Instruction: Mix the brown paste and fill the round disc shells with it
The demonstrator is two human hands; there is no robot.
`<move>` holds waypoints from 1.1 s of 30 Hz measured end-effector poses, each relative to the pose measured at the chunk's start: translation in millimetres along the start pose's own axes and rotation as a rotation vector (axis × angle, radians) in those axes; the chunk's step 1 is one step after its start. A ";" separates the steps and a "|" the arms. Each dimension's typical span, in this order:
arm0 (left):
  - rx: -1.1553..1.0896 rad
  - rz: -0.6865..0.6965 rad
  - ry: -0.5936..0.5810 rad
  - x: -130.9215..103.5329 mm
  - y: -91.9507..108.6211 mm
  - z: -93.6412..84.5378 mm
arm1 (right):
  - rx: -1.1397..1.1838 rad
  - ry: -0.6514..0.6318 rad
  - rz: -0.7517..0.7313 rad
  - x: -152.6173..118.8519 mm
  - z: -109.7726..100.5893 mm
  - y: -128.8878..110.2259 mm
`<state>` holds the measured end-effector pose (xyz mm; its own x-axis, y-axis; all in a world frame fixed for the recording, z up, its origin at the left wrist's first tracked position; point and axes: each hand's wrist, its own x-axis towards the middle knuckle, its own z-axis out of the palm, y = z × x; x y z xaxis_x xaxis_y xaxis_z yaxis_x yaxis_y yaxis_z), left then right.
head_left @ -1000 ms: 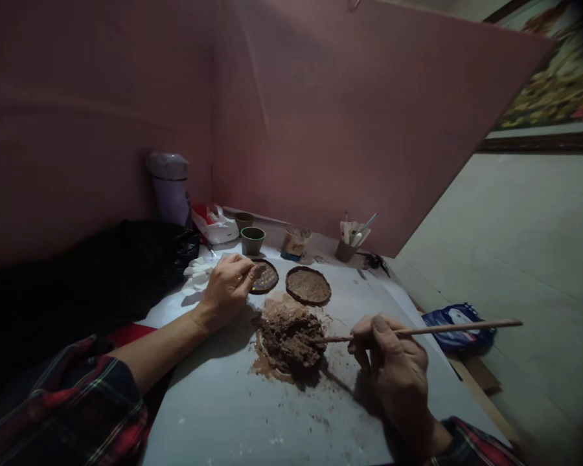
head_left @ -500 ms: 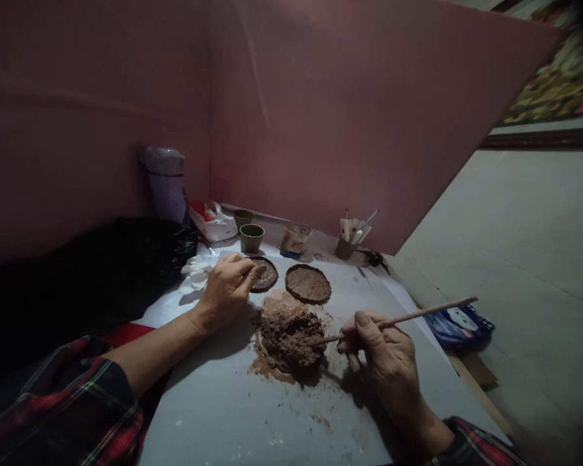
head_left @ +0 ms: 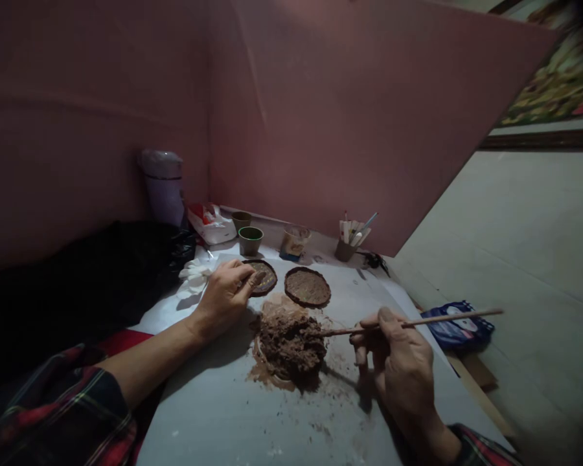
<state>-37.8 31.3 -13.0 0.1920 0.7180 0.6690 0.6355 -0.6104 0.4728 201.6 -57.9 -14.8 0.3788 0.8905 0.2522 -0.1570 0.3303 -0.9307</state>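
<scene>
A heap of wet brown clay-like paste point(head_left: 291, 343) sits on the white board point(head_left: 252, 427), with a smeared wet patch round it. My right hand point(head_left: 398, 362) pinches a thin brown stick point(head_left: 447, 318) between thumb and fingers. The stick's left tip touches the heap's right side. Beyond the heap, my left hand point(head_left: 228, 291) is closed at the fingertips over the left round dish-like disc point(head_left: 267, 279), which has small yellow specks. Whatever those fingers may hold is hidden. A second round brown disc point(head_left: 307, 287) with a raised rim lies to the right of it.
Two dark cups point(head_left: 251, 241), a stained tub point(head_left: 294, 243) and a cup of brushes point(head_left: 347, 248) stand at the back. White gloves point(head_left: 194, 277) and a black plastic bag point(head_left: 102, 272) lie left. A blue packet point(head_left: 459, 325) is beyond the right edge.
My right hand has moved right and slightly down, drawing the stick outward and tilting it flatter; its tip still meets the heap. My left hand has barely moved.
</scene>
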 end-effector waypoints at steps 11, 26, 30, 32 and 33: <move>0.028 0.024 -0.022 0.1 -0.5 2.7 | -0.010 -0.216 0.168 -3.7 2.7 3.1; 0.011 0.014 -0.018 0.4 0.6 2.6 | 0.091 -0.303 0.214 -15.4 12.0 -5.3; 0.020 0.013 -0.014 0.2 0.4 2.1 | 0.009 -0.321 0.315 -13.7 14.2 -0.5; 0.022 0.019 -0.006 0.3 0.6 1.8 | 0.043 -0.289 0.310 -10.5 12.3 1.8; 0.021 0.021 -0.004 0.4 0.7 1.7 | 0.061 -0.272 0.295 -9.1 10.9 2.4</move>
<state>-36.0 31.8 -13.4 0.2083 0.7062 0.6767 0.6466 -0.6186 0.4465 187.8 -61.8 -16.4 0.0554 0.9975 0.0447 -0.2797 0.0584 -0.9583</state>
